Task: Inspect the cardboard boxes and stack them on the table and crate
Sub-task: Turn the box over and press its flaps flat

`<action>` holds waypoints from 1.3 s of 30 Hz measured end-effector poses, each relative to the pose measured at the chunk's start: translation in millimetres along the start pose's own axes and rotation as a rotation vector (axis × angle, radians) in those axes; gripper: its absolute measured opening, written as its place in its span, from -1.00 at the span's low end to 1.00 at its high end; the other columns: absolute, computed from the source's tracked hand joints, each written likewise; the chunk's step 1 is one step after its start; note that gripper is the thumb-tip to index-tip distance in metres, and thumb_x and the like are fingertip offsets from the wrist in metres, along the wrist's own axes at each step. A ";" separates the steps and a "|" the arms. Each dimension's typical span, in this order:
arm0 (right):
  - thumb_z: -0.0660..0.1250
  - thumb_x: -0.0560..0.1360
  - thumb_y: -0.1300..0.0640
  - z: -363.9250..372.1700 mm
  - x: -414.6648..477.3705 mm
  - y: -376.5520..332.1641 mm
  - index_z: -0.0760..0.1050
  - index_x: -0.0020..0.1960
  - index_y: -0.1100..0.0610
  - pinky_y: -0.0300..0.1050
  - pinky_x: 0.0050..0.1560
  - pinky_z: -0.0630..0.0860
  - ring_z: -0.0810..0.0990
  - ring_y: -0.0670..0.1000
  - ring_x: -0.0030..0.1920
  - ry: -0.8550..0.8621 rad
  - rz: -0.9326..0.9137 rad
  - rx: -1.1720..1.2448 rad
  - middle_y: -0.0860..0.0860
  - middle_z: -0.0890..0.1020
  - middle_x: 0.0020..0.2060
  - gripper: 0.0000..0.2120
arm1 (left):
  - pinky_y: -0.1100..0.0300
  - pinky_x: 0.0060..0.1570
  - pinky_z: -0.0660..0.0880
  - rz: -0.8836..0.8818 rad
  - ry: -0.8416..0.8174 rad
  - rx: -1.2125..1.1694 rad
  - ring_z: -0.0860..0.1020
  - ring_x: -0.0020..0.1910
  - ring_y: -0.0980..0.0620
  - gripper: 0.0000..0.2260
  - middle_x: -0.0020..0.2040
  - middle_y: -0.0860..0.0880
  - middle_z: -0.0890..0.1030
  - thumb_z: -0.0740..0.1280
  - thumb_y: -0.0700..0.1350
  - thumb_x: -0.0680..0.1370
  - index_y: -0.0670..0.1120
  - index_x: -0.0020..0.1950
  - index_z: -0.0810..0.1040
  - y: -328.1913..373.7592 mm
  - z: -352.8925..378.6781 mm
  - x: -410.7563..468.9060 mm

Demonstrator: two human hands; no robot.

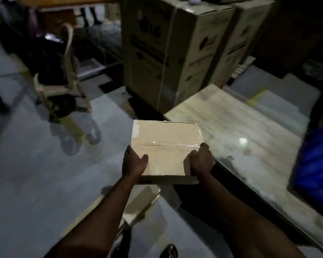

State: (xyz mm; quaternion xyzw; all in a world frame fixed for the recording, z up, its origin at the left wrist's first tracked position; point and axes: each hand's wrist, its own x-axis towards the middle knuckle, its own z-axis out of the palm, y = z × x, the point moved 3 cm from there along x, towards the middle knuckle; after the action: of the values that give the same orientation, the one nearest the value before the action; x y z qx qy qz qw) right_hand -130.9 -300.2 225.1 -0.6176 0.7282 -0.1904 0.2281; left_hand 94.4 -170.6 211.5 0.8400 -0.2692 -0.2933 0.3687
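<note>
Cardboard boxes (175,53), tall and printed, stand on the floor behind a pale table (241,127). A blue crate (317,155), blurred, seems to sit at the table's right. A small taped box (166,138) is held just beside the table's near edge, with the left hand (133,162) and right hand (201,161) gripping its sides.

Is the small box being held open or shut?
Shut: the flaps of the box lie flat, with shiny tape along the middle seam.

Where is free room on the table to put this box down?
The table top looks bare in the patch between the held box, the tall cartons and the blue crate. Crowding: the cartons at its far edge, the crate at its right.
</note>
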 end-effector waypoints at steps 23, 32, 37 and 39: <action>0.16 0.53 0.02 -231.0 164.1 273.4 0.36 0.37 0.08 0.11 0.27 0.36 0.45 0.24 0.26 0.236 0.403 -0.087 0.19 0.53 0.25 -0.57 | 0.06 0.06 0.44 0.581 -0.456 0.293 0.51 0.20 -0.22 -0.56 0.23 -0.20 0.55 0.28 0.14 0.58 -0.18 0.28 0.41 289.2 346.9 -34.5; 0.10 0.49 -0.03 -215.7 269.2 282.3 0.38 0.31 0.06 0.12 0.23 0.44 0.50 0.25 0.21 0.148 0.472 -0.122 0.20 0.55 0.21 -0.57 | 0.12 0.01 0.40 0.677 -0.564 0.306 0.53 0.18 -0.22 -0.63 0.23 -0.18 0.57 0.28 0.05 0.61 -0.14 0.32 0.40 341.8 434.6 48.9; 0.12 0.51 -0.04 -207.9 309.8 278.6 0.29 0.44 0.05 0.13 0.26 0.44 0.45 0.27 0.27 0.127 0.500 -0.099 0.22 0.49 0.29 -0.48 | 0.09 0.12 0.43 0.647 -0.620 0.321 0.50 0.25 -0.21 -0.54 0.31 -0.17 0.52 0.31 0.04 0.59 -0.16 0.41 0.35 356.5 469.7 85.2; 0.12 0.54 -0.04 -204.5 317.8 276.7 0.22 0.51 0.02 0.12 0.30 0.39 0.40 0.25 0.32 0.106 0.503 -0.120 0.21 0.42 0.36 -0.45 | -0.01 0.30 0.39 0.609 -0.613 0.363 0.41 0.37 -0.22 -0.41 0.44 -0.21 0.39 0.29 0.07 0.59 -0.20 0.50 0.23 350.6 479.3 94.3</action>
State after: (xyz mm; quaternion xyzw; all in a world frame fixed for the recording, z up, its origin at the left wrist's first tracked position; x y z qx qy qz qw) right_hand -514.1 -569.0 208.0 -0.4187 0.8797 -0.1163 0.1930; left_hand -255.2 -659.3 189.7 0.6482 -0.6470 -0.3544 0.1885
